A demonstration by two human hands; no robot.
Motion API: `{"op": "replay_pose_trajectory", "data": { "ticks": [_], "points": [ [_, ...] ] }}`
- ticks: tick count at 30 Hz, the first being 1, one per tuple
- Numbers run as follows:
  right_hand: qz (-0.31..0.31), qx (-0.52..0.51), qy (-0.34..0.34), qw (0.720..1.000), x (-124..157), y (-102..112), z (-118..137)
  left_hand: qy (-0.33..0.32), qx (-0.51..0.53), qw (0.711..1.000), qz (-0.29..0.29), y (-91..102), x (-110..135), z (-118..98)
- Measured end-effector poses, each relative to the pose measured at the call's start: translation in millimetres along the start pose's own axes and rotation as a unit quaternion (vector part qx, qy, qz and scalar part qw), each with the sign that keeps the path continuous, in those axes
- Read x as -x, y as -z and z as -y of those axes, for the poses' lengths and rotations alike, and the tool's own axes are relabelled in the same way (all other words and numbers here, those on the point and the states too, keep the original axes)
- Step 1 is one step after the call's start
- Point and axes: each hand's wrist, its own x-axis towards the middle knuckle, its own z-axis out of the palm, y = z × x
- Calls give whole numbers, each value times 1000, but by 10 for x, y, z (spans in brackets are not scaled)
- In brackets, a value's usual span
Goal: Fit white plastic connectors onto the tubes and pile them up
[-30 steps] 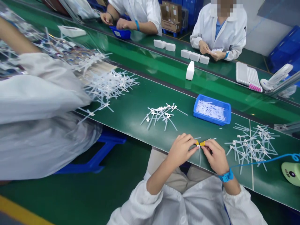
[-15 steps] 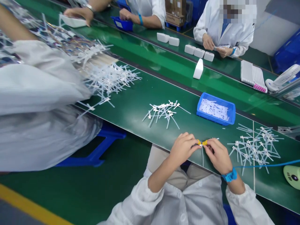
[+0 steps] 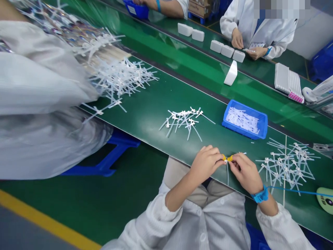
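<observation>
My left hand and my right hand meet at the near edge of the green bench. Both are closed in a pinch on a small white clip with a thin pale strip hanging down from it. Yellow covers that look like finger cots sit on the fingertips at the clip. The fingers hide most of the clip. Just beyond my hands stands a blue tray of small white pieces. Similar clips with strips lie in a small pile to the left and a larger pile to the right.
A big heap of strips and wired parts lies left, beside a co-worker's white sleeve. A blue cord runs from my right wristband past a light-green device. White casings stand across the belt near another person.
The view has shifted slightly. A co-worker's hand with a white casing at upper left has gone out of view. One casing has slid right on the belt. My hands keep their pinch.
</observation>
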Motion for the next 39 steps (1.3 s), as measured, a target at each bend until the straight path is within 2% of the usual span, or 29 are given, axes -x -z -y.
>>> {"op": "replay_pose_trajectory", "data": {
  "ticks": [25,31,39],
  "points": [
    [119,135,53,982,-212,159,54,10,20,1000,17,0,-85,-17],
    [99,78,42,991,-209,210,96,12,17,1000,1,-8,-76,-21],
    [11,-8,-56,998,-63,146,62,9,12,1000,6,5,-69,-28]
  ]
}}
